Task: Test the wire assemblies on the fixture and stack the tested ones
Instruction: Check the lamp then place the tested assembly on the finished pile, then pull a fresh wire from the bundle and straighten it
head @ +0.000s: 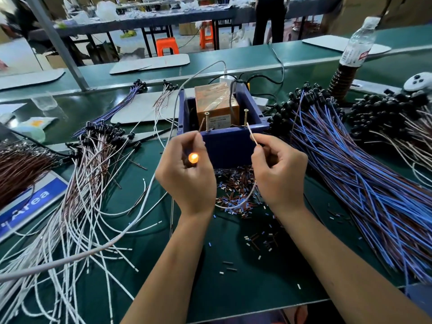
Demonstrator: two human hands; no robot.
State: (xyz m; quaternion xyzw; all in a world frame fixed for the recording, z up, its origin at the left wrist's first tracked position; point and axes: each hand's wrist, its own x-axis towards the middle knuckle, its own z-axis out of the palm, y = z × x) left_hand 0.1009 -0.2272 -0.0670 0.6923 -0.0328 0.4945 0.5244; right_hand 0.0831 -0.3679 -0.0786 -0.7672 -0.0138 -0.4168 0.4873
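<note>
Item under test: one wire assembly, its lamp end glowing orange inside the left hand, whose fingers are curled round it while also pinching a brown lead toward the left screw; the right hand pinches the white lead between thumb and forefinger, its tip at or just beside the right screw. Both screws stand upright on the near wall of the blue bin, the fixture, which sits at the middle of the green bench and holds a taped orange box. Slack of the tested wire loops down between the wrists over a scatter of cut insulation bits. Stock: blue-and-brown assemblies heaped toward the right edge; white-and-brown assemblies fanned toward the left edge. Risks, as judged: either lead may slip off its screw, so the lamp flickers and a good part reads as faulty; the two bare tips could touch across the gap; the hanging loop may snag loose wires when lifted away; tested and untested pieces could mix, since which heap is which is not evident. Not determinable: actual metal contact at either screw, the lamp body under the fingers, wiring inside the bin, the far-left brown bundle cut by the frame.
</note>
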